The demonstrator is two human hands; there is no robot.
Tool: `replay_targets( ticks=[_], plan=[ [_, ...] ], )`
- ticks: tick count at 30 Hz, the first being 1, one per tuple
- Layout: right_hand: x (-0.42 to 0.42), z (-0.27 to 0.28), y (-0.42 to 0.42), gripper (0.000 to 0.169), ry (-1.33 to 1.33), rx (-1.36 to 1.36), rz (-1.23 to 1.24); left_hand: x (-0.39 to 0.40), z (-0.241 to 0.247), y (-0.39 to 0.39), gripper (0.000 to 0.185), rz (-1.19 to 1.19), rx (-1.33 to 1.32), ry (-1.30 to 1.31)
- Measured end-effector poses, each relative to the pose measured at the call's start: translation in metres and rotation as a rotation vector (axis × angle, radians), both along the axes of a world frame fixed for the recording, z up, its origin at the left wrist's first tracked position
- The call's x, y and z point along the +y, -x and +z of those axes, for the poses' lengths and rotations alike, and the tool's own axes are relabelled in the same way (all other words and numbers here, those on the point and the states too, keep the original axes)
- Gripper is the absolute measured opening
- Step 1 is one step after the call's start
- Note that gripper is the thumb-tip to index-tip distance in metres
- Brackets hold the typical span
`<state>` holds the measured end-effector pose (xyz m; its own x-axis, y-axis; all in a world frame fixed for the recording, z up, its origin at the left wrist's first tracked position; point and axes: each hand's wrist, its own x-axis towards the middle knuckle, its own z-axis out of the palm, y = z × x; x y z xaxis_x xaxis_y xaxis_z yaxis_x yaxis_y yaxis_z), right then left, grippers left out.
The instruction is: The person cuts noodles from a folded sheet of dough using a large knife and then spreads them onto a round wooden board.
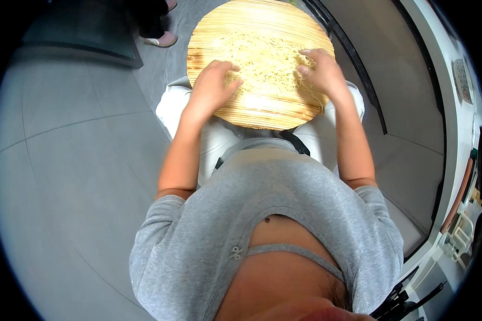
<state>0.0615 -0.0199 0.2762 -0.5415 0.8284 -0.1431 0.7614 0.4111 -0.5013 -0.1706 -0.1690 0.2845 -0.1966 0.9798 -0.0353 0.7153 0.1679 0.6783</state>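
Note:
A round mat of thin wooden or reed slats (261, 114) lies before me, over my lap. Thin pale yellow noodles (265, 60) are spread loosely over its middle. At the left part of the spread, my left hand (215, 86) has its thumb and fingers apart, with some strands beneath them. On the other side, my right hand (323, 72) touches a loose bunch of strands with thumb and forefinger spread; a few strands trail down to the mat's lower right edge. Whether either hand grips any noodles cannot be told, as the fingertips are slightly blurred.
Another person's shoe (162, 39) and dark trouser leg stand beyond the mat at the upper left, beside a dark glossy panel (76, 32). Grey floor tiles (84, 152) extend at left. A white counter edge (452, 120) curves along the right, holding a rack (462, 236) and other items.

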Motion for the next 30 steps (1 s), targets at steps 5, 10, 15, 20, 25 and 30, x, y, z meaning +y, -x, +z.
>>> replay_targets(
  ticks=[5, 10, 15, 20, 25, 30],
  plan=[
    [-0.026, -0.028, 0.029, 0.041, -0.172, -0.058, 0.097, 0.032, -0.046, -0.044, 0.025, -0.052, 0.22, -0.273],
    [0.008, -0.024, 0.011, 0.026, 0.118, 0.261, -0.017, 0.041, -0.042, -0.019, 0.017, -0.016, -0.031, -0.147],
    [0.033, 0.037, 0.002, 0.016, 0.316, 0.726, 0.097, 0.037, 0.02, 0.021, 0.013, 0.018, -0.476, -0.137],
    [0.052, 0.102, 0.016, 0.012, 0.335, 0.899, 0.133, 0.057, 0.079, 0.037, 0.01, -0.076, -0.427, -0.268],
    [0.053, 0.148, 0.032, 0.005, 0.378, 1.022, 0.136, 0.085, 0.11, 0.042, 0.009, 0.007, -0.351, -0.207],
    [0.071, 0.155, 0.048, 0.003, 0.307, 1.019, 0.176, 0.148, 0.064, 0.06, 0.013, -0.079, -0.209, -0.253]
  ],
)
